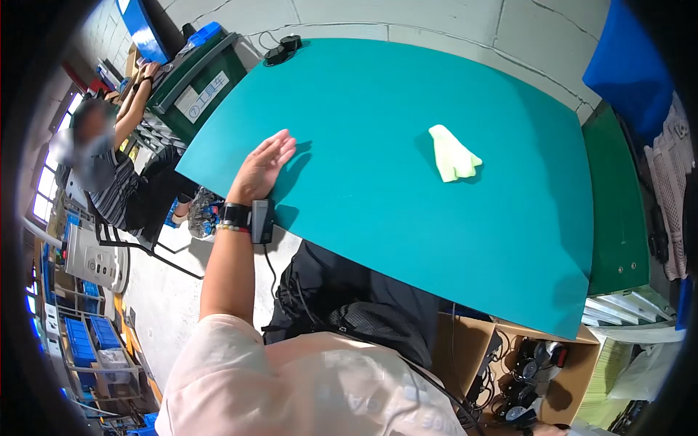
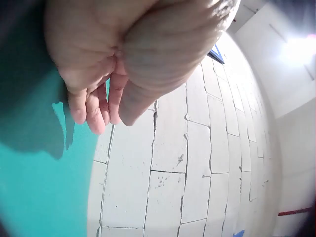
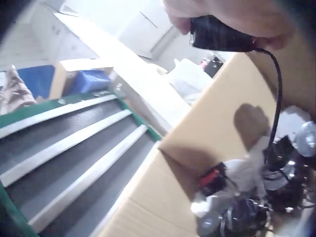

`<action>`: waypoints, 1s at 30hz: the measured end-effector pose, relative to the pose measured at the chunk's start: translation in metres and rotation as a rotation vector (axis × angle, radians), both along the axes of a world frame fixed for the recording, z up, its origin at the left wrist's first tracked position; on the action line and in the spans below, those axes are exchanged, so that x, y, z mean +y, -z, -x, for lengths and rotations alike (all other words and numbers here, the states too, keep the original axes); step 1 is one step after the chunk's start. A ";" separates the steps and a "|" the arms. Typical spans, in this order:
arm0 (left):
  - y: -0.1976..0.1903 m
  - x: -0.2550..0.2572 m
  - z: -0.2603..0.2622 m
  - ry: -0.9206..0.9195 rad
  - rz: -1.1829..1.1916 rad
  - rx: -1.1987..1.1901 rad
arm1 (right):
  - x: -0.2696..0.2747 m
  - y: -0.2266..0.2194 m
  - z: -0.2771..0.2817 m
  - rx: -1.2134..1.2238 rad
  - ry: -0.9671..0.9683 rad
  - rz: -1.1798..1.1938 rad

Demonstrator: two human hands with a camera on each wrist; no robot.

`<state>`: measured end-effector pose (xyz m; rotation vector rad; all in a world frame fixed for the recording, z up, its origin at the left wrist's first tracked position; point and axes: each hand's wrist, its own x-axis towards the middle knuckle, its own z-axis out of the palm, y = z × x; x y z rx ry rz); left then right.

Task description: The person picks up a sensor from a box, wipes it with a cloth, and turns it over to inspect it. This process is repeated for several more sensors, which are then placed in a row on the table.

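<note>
Left hand (image 1: 260,168): relaxed, over counter (image 1: 363,225) near edge | Right hand (image 3: 242,14): gripping device (image 3: 217,35) above box (image 3: 224,101) | Step: presumably device transfer | Next: cord (image 3: 279,84) likely needs clearance

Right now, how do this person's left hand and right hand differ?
The left hand holds nothing, while the right hand grips a black device with a cord. The left hand is over the green table; the right hand is at the open cardboard box. Both hands are bare.
</note>
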<state>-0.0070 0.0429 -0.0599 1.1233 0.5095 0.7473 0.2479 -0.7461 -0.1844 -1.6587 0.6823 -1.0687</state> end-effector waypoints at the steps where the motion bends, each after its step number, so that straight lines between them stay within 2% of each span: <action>1: 0.001 0.000 0.000 -0.003 0.003 -0.008 | 0.004 -0.021 -0.003 -0.108 -0.056 -0.015; 4: 0.003 0.002 0.001 0.093 -0.039 -0.054 | 0.024 -0.085 -0.010 -0.429 -0.209 -0.055; 6: 0.003 0.007 -0.002 0.096 -0.007 -0.067 | 0.048 -0.133 -0.009 -0.635 -0.293 -0.073; 8: 0.002 0.007 -0.007 0.098 0.028 -0.069 | 0.085 -0.182 -0.007 -0.781 -0.458 -0.009; 10: -0.010 0.004 -0.010 0.134 0.014 -0.019 | 0.143 -0.228 -0.004 -0.827 -0.533 0.232; 12: -0.028 -0.005 -0.013 0.167 -0.009 0.034 | 0.212 -0.267 0.001 -0.882 -0.596 0.570; 14: -0.054 -0.020 -0.022 0.323 -0.108 -0.037 | 0.291 -0.302 0.013 -0.987 -0.630 0.983; 15: -0.066 -0.024 -0.028 0.341 -0.115 -0.035 | 0.332 -0.321 0.020 -1.140 -0.525 1.137; 16: -0.079 -0.026 -0.036 0.407 -0.159 -0.083 | 0.365 -0.329 0.023 -1.090 -0.734 1.056; 18: -0.106 -0.030 -0.049 0.490 -0.206 -0.128 | 0.440 -0.329 0.037 -0.918 -1.245 0.610; 19: -0.119 -0.033 -0.055 0.481 -0.202 -0.204 | 0.479 -0.327 0.044 -0.835 -1.422 0.455; 21: -0.131 -0.028 -0.068 0.486 -0.207 -0.289 | 0.552 -0.320 0.060 -0.728 -1.641 0.297; 22: -0.131 -0.021 -0.075 0.479 -0.129 -0.314 | 0.584 -0.306 0.062 -0.698 -1.739 0.218; 23: -0.130 -0.014 -0.081 0.468 -0.055 -0.343 | 0.607 -0.291 0.061 -0.619 -1.746 0.289; 24: -0.125 -0.005 -0.086 0.474 -0.011 -0.321 | 0.634 -0.272 0.055 -0.577 -1.712 0.225; 27: -0.101 0.024 -0.093 0.511 0.132 -0.187 | 0.668 -0.237 0.060 -0.452 -1.623 0.522; 30: -0.080 0.046 -0.095 0.622 0.038 -0.130 | 0.685 -0.210 0.056 -0.418 -1.676 0.573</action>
